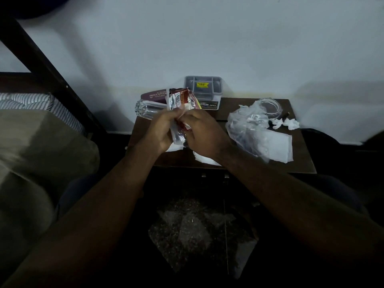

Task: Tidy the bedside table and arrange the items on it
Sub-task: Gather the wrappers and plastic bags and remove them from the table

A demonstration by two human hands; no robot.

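1. Bedside table (295, 163), dark wood, stands against the white wall (207, 38); everything below is placed relative to it.
2. Above its middle I grip a bundle of wrappers (182, 100) with both hands: red and silver foil packets on top, clear plastic lower down. How many packets are in the bundle I cannot tell.
3. My left hand (161, 129) is curled closed around the bundle's left side; my right hand (204, 133) pinches its right side, fingers closed on the wrappers.
4. At the table's back edge sits one grey plastic storage box (203, 90) with inner compartments and a yellow sticker; its contents are too dim to make out.
5. At the back left lies one maroon spectacle case (154, 95), lid down, and just in front of it one clear glass (145, 110) on its side.
6. On the right half lies one crumpled clear plastic bag (249, 125) partly over white paper (278, 146); what is in the bag is unclear.
7. Behind the bag sits one clear round container (272, 107).
8. At the right edge lie two crumpled white tissues (291, 123).
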